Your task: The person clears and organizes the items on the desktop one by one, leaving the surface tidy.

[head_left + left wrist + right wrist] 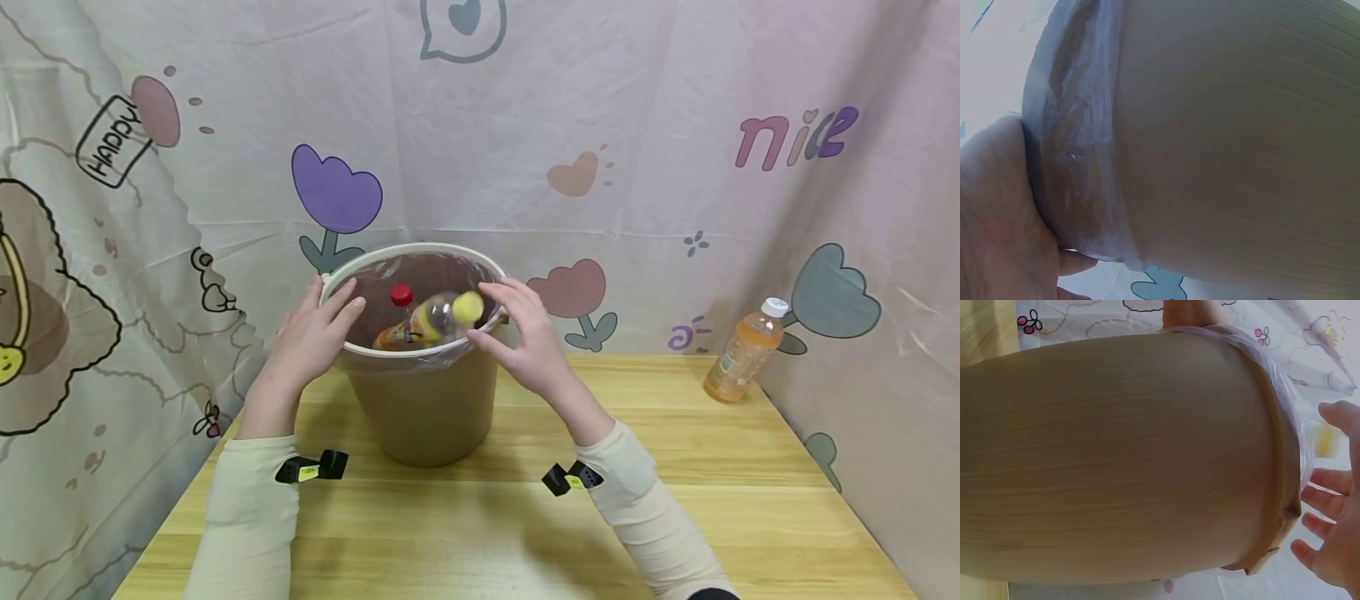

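Observation:
A brown bin [423,408] with a pale rim and a clear plastic liner [1085,125] stands upright on the table. My left hand [307,342] rests at its left rim, fingers extended over the edge. Over the right rim my right hand [528,342] is spread, fingers loosely bent, with nothing between them. Just left of its fingertips, a bottle with a yellow cap [442,317] lies tilted within the bin's mouth, slightly blurred. Beside it a bottle with a red cap [402,297] shows inside, its lower part hidden.
At the table's back right corner stands a bottle of orange drink [742,354] with a white cap. A printed curtain [637,100] hangs behind the wooden table [450,533] and along both sides.

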Motion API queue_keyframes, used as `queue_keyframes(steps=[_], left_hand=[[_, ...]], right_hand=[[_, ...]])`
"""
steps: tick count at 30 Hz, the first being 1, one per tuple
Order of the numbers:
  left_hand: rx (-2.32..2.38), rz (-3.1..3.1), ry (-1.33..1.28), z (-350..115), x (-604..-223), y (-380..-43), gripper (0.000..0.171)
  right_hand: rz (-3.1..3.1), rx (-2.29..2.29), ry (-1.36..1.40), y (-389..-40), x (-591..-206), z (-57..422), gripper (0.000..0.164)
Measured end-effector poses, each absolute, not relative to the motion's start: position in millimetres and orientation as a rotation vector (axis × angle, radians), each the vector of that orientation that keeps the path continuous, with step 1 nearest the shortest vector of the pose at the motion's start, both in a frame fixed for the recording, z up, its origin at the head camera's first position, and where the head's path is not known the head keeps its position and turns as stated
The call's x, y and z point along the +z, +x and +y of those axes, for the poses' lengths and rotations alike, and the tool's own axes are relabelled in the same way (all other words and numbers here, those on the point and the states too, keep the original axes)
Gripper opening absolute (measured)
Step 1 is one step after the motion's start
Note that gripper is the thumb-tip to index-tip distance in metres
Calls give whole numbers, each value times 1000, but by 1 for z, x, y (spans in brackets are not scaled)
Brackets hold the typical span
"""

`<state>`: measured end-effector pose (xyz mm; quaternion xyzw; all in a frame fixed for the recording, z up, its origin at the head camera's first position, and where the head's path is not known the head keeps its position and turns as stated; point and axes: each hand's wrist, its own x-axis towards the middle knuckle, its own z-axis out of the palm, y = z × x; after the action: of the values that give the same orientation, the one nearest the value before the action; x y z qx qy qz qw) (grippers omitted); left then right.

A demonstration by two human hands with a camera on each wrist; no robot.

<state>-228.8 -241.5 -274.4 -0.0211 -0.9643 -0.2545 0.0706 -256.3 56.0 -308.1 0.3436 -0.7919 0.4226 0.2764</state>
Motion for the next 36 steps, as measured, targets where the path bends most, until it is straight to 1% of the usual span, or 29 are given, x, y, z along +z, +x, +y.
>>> queue_keyframes(steps=[5, 17, 36], left_hand=[[-767, -2902, -56, -241, -274, -229, 70], [-763, -2901, -57, -241, -274, -229, 70], [-765, -2902, -52, -242, -275, -229, 70]], right_hand=[[-2120, 1149, 954, -258, -312, 62, 57], [-2103, 1139, 914, -257, -318, 77, 51], [-2128, 981, 879, -258, -336, 115, 55]])
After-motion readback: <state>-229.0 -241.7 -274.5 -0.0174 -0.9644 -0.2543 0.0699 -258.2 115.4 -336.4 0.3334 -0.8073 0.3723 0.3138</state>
